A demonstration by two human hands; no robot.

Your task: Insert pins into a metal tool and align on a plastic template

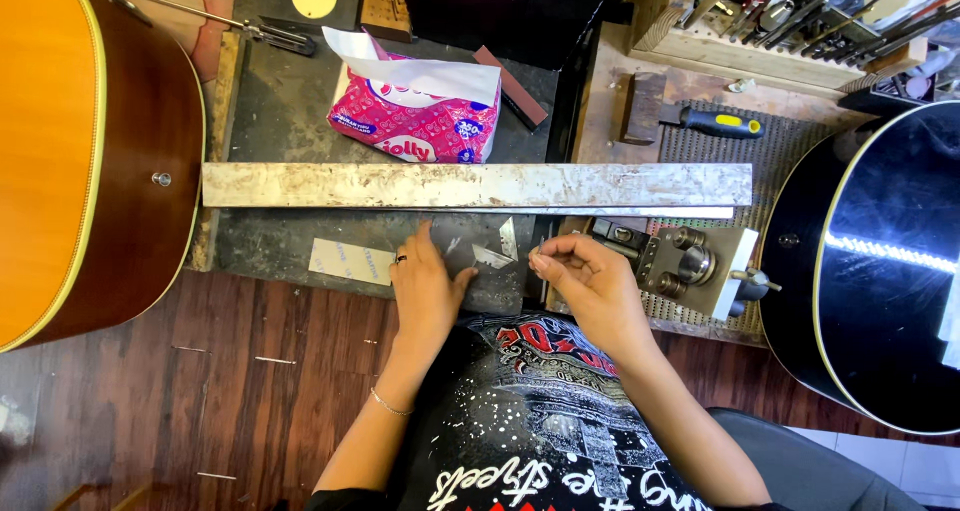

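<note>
My left hand (425, 286) lies flat on the dark bench top, fingers spread, just left of some small pale cut pieces (497, 249). It wears a ring and a thin bracelet. My right hand (590, 283) is pinched at the fingertips on something very thin near the bench edge; what it holds is too small to tell. A long worn metal straightedge (478, 185) lies across the bench just beyond both hands. A small metal tool with rollers (695, 264) sits to the right of my right hand.
An orange acoustic guitar body (85, 151) stands at the left, a black guitar body (880, 261) at the right. A pink tissue pack (415, 111), a rectangular sticker sheet (350, 261), a yellow-handled tool (715, 123) and a rack of hand tools (800, 21) are farther back.
</note>
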